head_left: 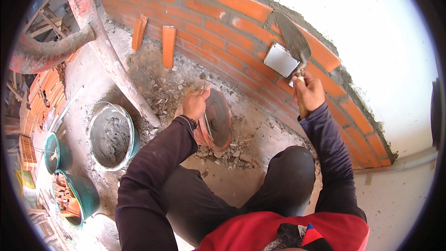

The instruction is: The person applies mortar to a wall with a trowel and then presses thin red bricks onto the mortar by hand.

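My right hand (308,92) grips the wooden handle of a trowel (291,38), whose mortar-coated blade lies against the upper courses of the orange brick wall (223,32). My left hand (195,103) holds the rim of a red bucket (218,120) that stands tilted on the floor at the wall's foot, its inside smeared with mortar. A grey rectangular box (281,59) is set into the wall just below the trowel blade. My knee (291,169) is raised under the right arm.
A tub of grey mortar (110,135) stands left of the red bucket. Two green buckets (76,195) sit at lower left. Two bricks (168,45) lean on the wall. A red scaffold pipe (107,46) crosses diagonally. Rubble litters the floor; stacked bricks (44,93) lie at far left.
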### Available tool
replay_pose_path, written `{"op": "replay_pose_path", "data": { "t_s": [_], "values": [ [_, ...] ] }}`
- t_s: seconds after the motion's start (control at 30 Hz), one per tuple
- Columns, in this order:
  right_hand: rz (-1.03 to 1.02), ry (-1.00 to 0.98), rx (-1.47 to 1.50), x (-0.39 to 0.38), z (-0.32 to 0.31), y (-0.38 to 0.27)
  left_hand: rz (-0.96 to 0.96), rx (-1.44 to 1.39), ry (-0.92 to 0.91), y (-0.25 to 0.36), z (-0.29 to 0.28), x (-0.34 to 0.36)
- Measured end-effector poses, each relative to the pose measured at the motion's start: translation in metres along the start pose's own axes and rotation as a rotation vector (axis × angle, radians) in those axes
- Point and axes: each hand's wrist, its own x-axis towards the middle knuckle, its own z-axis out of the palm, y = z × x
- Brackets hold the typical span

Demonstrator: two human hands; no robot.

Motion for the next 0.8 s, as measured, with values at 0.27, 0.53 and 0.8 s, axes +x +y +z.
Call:
{"op": "replay_pose_path", "data": {
  "t_s": [0.27, 0.53, 0.8],
  "values": [
    [-0.387, 0.180, -0.505, -0.012, 0.005, 0.030, -0.010, 0.060, 0.016, 0.002, 0.002, 0.000],
    [-0.408, 0.115, -0.633, 0.013, 0.009, 0.001, 0.009, -0.030, 0.015, -0.007, 0.008, 0.007],
    [-0.300, 0.139, -0.284, 0.019, 0.015, 0.002, 0.057, -0.072, -0.003, -0.005, 0.005, 0.004]
  ]
}}
